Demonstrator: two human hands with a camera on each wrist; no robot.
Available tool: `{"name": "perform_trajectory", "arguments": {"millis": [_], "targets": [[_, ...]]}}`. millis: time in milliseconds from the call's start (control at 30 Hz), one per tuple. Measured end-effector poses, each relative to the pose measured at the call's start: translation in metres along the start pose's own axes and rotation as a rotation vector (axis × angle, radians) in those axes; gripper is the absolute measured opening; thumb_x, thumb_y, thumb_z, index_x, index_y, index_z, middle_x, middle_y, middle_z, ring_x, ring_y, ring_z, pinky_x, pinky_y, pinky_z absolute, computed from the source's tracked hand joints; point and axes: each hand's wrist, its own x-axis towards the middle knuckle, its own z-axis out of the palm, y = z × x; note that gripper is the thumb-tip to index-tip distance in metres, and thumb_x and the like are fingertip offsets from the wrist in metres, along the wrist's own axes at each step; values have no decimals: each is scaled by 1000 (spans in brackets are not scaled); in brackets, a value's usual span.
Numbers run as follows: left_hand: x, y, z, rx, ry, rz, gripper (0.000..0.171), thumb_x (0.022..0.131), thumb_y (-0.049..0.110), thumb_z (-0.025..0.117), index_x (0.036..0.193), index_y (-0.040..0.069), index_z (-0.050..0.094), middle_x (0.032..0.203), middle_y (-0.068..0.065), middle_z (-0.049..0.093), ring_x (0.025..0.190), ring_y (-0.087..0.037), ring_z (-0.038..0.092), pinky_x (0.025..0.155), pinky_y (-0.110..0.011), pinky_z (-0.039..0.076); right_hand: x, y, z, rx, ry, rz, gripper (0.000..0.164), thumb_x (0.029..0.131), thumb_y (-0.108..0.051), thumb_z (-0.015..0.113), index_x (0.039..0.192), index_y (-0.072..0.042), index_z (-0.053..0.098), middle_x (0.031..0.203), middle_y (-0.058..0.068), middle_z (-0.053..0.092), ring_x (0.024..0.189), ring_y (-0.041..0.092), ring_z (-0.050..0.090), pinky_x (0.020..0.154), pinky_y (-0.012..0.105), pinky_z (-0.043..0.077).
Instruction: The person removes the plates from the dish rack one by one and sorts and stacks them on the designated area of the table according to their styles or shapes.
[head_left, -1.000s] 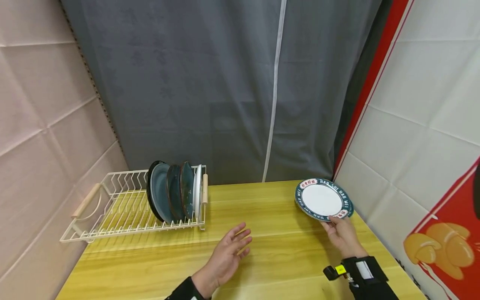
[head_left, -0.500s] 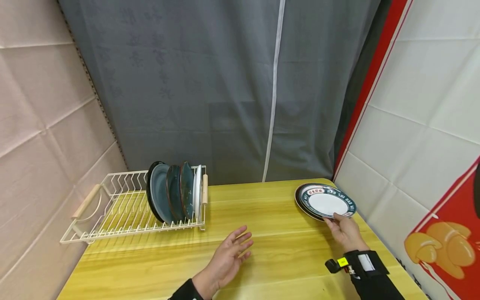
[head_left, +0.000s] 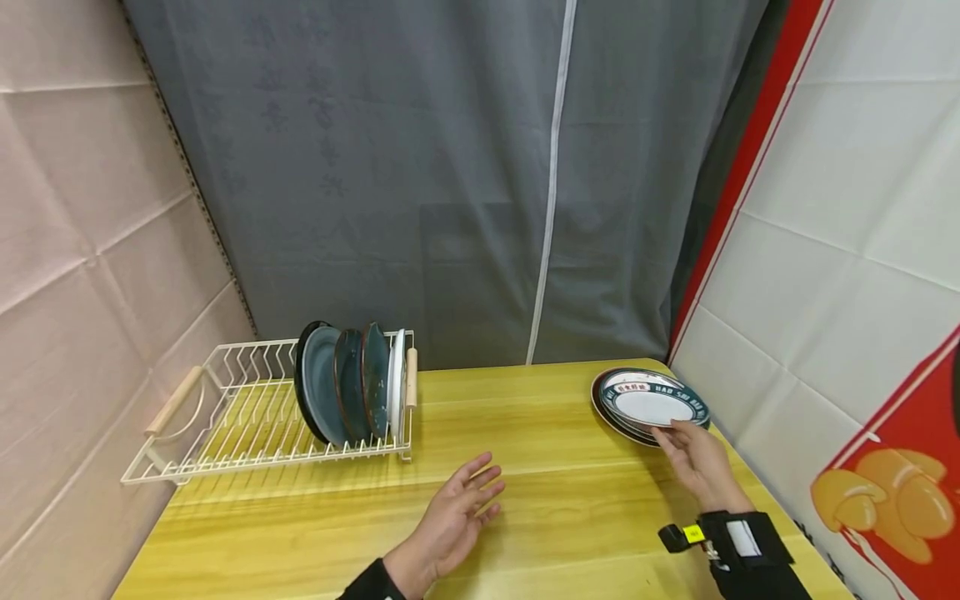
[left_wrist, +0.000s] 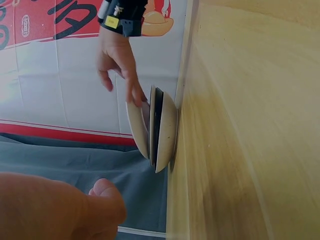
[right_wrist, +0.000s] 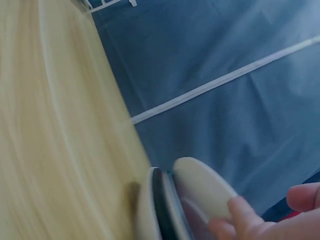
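My right hand (head_left: 699, 465) pinches the near rim of a white plate (head_left: 651, 407) with a green lettered band at the table's back right. That plate is raised and tilted above a stack of plates (left_wrist: 167, 132), its near edge lifted away from them, as the left wrist view shows. In the right wrist view, the fingers (right_wrist: 244, 215) meet the pale underside of the lifted plate (right_wrist: 200, 182). My left hand (head_left: 459, 518) hovers over the middle of the table with fingers spread, holding nothing.
A white wire dish rack (head_left: 247, 457) with wooden handles stands on the left, several plates (head_left: 351, 383) upright at its right end. The wooden table (head_left: 510, 417) ends at a grey curtain (head_left: 480, 208), with a white sheet wall (head_left: 840, 217) close to the right.
The lettered plate, first lying flat over the stack, has shifted slightly right and tilted, showing other plates under it. My right hand keeps its near rim; the left hand has barely moved.
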Motion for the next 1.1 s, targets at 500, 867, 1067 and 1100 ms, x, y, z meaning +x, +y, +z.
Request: {"name": "perform_trajectory", "arguments": {"millis": [500, 867, 1067, 1100], "targets": [[-2, 2, -2, -1, 4, 12, 60, 98, 8, 48, 154, 6, 25, 156, -20, 29, 132, -28, 43, 107, -38, 39, -26, -6, 1, -237, 3, -142, 65, 107, -17, 24, 157, -19, -18, 163, 16, -13, 151, 23, 8, 121, 30, 18], [-3, 4, -4, -3, 9, 8, 59, 100, 9, 47, 154, 7, 25, 156, -19, 27, 132, -28, 41, 106, -38, 40, -27, 4, 5, -246, -11, -111, 63, 107, -16, 25, 159, -19, -11, 164, 16, -5, 149, 24, 14, 120, 31, 21], [-4, 13, -8, -5, 27, 32, 60, 100, 10, 49, 155, 7, 24, 156, -17, 28, 134, -28, 39, 105, -36, 41, -28, 14, 12, -248, -35, -103, 63, 107, -14, 28, 159, -16, -8, 162, 18, 0, 150, 26, 13, 119, 30, 23], [-4, 15, -9, -3, 30, 37, 60, 100, 10, 49, 155, 8, 24, 156, -17, 29, 134, -28, 40, 105, -36, 41, -29, 16, 14, -255, -41, -105, 63, 107, -14, 28, 159, -14, -7, 161, 18, 2, 149, 26, 14, 119, 30, 24]]}}
